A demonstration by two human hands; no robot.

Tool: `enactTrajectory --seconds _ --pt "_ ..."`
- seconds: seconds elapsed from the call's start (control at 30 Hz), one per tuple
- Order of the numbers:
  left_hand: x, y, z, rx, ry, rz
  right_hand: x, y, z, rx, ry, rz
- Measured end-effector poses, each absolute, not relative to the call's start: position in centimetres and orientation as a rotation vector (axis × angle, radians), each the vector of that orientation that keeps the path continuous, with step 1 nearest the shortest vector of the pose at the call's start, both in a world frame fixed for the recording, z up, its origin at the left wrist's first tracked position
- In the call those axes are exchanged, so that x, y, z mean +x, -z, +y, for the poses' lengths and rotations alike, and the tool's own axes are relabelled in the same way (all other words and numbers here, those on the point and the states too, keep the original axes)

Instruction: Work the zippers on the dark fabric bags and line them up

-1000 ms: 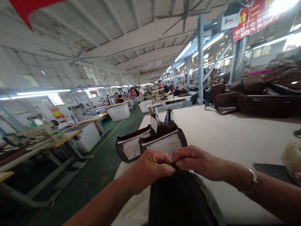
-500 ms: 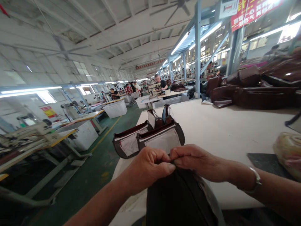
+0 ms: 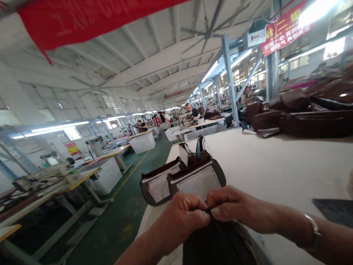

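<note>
My left hand and my right hand meet at the top edge of a dark bag piece. Each pinches that edge between thumb and fingers, the fingertips almost touching. The piece hangs toward me, dark on the near face with some pale lining at its right side; its lower part leaves the picture. Just beyond my hands stand several unfinished bags, with dark trim, pale panels and dark red-brown insides. A bracelet circles my right wrist.
The white table bears a heap of glossy brown bags at the back right and a flat dark piece at right. Left of the table runs a green floor, with sewing machines and a white bin. People work farther off.
My view has tilted up and shifted left, so the scene sits lower and further right, and a red banner shows overhead. Both hands keep their pinch on the bag piece.
</note>
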State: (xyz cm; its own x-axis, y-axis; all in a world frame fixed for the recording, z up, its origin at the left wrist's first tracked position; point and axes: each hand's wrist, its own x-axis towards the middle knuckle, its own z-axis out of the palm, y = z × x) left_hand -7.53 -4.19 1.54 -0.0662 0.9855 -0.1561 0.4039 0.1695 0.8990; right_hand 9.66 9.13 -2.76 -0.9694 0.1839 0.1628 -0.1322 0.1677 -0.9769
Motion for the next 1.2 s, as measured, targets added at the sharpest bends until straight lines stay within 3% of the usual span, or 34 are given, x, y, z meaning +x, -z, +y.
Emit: enactTrajectory --seconds 0.17,0.57,1.0,1.2 --pt "-7.1 -1.8 -4.6 1.383 -0.907 1.647 9.8 3.0 8.5 -0.14 -1.869 -2.186" --pt "-5.5 -1.3 -4.4 1.497 -0.893 1.858 10.0 0.9 6.1 -0.331 -1.274 -2.424" --pt "-5.6 -1.6 -5.0 1.594 -0.807 1.877 9.8 4.8 7.1 -0.04 -1.032 -2.257" --pt "-6.3 -2.9 -5.9 1.516 -0.741 1.588 10.7 5.9 7.5 0.158 -0.622 -2.335"
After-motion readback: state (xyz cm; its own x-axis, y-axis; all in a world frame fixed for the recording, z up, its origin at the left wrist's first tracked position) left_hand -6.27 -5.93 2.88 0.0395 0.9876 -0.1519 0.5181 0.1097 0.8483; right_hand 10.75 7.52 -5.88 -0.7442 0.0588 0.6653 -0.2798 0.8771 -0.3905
